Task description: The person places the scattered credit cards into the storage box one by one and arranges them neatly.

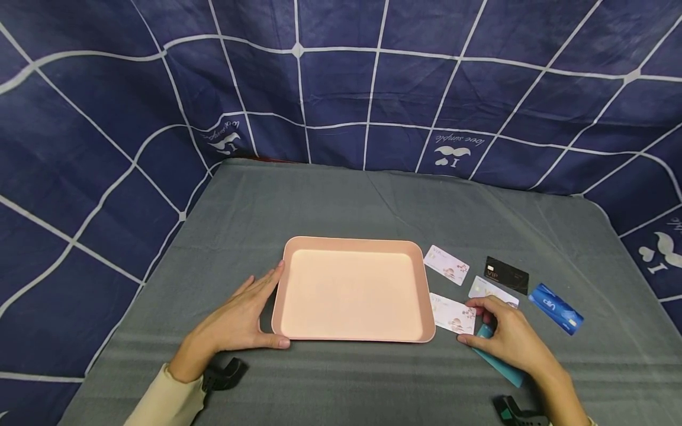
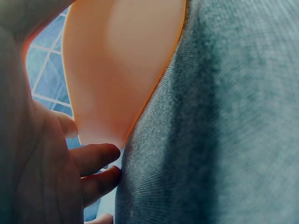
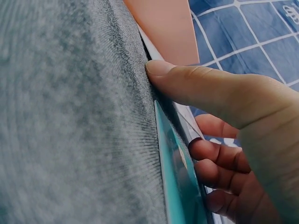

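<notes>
Touching pink tray (image 1: 353, 296) with relaxed, outstretched left hand (image 1: 242, 319). Pinching nearer floral VIP card (image 1: 450, 312) by opposite edges in right hand (image 1: 510, 332), on gray cloth (image 1: 346, 378) at tray's right rim. Could snag teal card (image 1: 503, 366) through low fingers, or slip on thin edges.

Three-letter words leap out from the table: "VIP" stands on the upper pale pink card (image 1: 446, 265), again on the lower pale pink card (image 1: 453, 315), in small letters on the black card (image 1: 507, 275), and in white on the blue card (image 1: 556, 309). The white card (image 1: 492, 290) has print too faint for me to read. Behind, the navy cloth (image 1: 341, 83) reads "love simple", upside down from here, beside a moustache (image 1: 453, 151), a heart (image 1: 441, 161) and an "I".
</notes>
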`<state>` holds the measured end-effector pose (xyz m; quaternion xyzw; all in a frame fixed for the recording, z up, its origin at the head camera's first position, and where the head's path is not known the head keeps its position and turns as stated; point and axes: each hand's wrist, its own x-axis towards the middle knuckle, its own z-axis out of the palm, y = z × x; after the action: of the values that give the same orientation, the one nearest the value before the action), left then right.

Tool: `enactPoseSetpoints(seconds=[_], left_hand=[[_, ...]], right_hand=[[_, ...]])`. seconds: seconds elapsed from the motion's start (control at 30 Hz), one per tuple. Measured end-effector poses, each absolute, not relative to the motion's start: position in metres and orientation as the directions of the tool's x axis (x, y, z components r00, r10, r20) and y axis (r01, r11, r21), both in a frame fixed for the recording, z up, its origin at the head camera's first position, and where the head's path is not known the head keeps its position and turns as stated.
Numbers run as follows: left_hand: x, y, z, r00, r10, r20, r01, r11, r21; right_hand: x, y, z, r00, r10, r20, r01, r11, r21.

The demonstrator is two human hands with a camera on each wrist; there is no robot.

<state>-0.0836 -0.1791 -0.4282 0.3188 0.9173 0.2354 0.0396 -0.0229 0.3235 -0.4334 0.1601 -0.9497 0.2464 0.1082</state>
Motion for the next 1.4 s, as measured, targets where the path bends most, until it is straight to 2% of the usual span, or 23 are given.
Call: enactPoseSetpoints(seconds=[0.4,1.4], left_hand=[[-0.084,-0.179,-0.426,-0.8,0.598,0.037,0.541,0.695,0.474],[-0.087,-0.179,-0.427,-0.793,0.608,0.035,0.55,0.69,0.47]], right_hand=[[-0.024,0.326,-0.436,-0.889,-0.267,0.373,-0.418,0.806,-0.42],[-0.027,0.338,-0.433,-0.859,-0.211,0.466,-0.428,0.795,-0.43]])
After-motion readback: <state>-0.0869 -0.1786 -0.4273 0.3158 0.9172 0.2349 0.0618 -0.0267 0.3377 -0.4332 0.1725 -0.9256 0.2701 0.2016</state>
